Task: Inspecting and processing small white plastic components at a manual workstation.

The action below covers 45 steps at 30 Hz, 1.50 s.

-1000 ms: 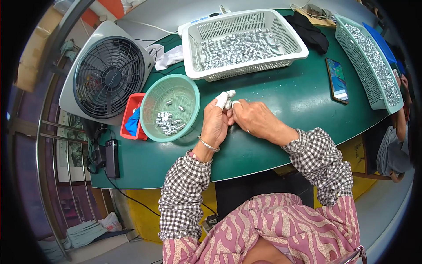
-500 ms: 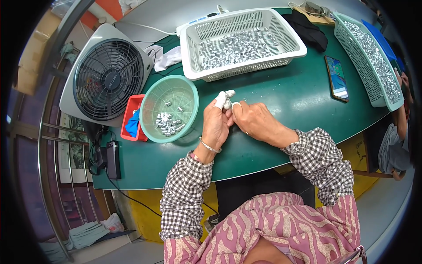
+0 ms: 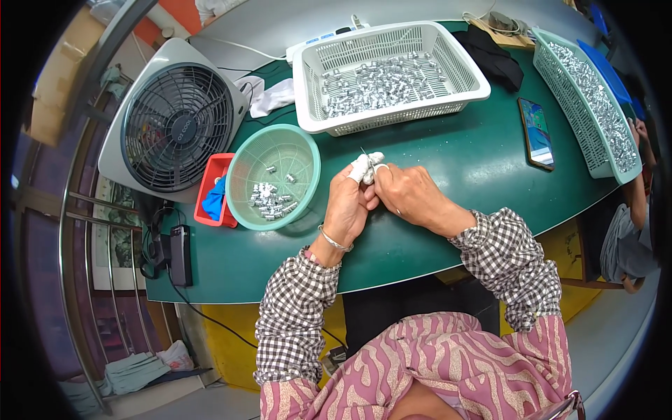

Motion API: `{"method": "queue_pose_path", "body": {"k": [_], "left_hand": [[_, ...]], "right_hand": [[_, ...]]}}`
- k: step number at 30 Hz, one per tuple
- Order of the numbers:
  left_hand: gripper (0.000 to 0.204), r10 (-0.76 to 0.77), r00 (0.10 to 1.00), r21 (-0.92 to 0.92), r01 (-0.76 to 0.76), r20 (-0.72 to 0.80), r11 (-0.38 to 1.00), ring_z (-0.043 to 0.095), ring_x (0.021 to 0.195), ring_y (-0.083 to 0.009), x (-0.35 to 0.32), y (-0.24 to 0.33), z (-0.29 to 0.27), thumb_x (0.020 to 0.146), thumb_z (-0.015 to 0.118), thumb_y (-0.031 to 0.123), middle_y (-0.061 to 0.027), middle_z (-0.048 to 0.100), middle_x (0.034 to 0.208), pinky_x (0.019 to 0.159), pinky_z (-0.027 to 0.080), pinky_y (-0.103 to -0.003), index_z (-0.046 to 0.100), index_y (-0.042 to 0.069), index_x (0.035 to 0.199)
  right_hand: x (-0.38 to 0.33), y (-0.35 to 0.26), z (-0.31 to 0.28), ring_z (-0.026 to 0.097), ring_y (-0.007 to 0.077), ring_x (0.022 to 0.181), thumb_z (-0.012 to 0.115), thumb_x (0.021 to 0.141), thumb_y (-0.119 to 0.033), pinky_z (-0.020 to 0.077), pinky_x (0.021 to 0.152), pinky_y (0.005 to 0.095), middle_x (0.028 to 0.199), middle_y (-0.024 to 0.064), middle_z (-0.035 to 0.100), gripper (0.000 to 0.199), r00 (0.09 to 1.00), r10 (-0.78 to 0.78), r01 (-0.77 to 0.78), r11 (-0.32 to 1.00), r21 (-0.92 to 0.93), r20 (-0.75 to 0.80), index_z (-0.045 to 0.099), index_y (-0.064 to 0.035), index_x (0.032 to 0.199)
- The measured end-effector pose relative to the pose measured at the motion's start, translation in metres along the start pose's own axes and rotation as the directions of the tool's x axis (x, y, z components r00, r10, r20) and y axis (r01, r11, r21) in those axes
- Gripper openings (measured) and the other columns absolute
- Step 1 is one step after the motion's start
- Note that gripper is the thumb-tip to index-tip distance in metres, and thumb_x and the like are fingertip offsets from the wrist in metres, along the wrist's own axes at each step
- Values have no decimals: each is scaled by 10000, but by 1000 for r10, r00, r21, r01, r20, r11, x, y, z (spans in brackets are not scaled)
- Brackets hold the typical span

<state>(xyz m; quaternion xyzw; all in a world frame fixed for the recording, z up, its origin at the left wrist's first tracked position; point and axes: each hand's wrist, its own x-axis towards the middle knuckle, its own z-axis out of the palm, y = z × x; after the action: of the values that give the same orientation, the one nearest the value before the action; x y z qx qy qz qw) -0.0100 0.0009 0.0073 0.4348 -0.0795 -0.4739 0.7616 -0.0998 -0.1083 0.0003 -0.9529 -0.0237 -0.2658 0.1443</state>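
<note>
White-wrapped fingertips pinch a thin metal pin, its tip pointing up and away over the green table. The left hand and right hand press together around it, fingers curled closed; which hand grips it cannot be told. Just left stands a round green basket holding a few small metal parts. Beyond sits a white basket heaped with them. A grey fan stands far left, a phone to the right.
</note>
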Motion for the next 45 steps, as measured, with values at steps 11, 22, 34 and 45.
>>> {"method": "queue_pose_path", "body": {"k": [11, 22, 34, 45], "left_hand": [[245, 11, 999, -54, -10, 32, 998, 350, 486, -42, 0, 0, -1, 941, 458, 213, 33, 442, 676, 409, 279, -196, 562, 17, 1046], [304, 27, 997, -135, -18, 67, 991, 366, 524, -51, 8, -1, -9, 931, 484, 286, 38, 436, 699, 414, 286, -203, 565, 10, 1031], [280, -89, 990, -70, 97, 108, 993, 370, 531, -47, 5, 2, -9, 917, 513, 284, 41, 452, 715, 418, 283, -200, 577, 32, 1020], [269, 80, 996, 73, -78, -27, 994, 453, 519, -65, 0, 12, -5, 915, 516, 233, 13, 527, 805, 433, 359, -197, 549, 27, 1085]], "right_hand": [[0, 3, 2, 541, 314, 522, 553, 787, -61, 425, 430, 385, 605, 142, 499, 156, 997, 45, -28, 973, 227, -69, 422, -2, 726], [1, -3, -5, 536, 292, 465, 546, 806, -95, 437, 416, 376, 567, 116, 479, 177, 996, -6, 18, 992, 129, -94, 429, -16, 698], [-1, 2, -3, 555, 307, 492, 542, 807, -101, 443, 426, 391, 593, 136, 523, 182, 998, 18, -10, 993, 117, -68, 436, -19, 683], [5, 14, -17, 497, 283, 468, 500, 821, -11, 382, 413, 375, 583, 124, 465, 148, 963, 57, 19, 960, 281, -262, 437, 8, 687]]}}
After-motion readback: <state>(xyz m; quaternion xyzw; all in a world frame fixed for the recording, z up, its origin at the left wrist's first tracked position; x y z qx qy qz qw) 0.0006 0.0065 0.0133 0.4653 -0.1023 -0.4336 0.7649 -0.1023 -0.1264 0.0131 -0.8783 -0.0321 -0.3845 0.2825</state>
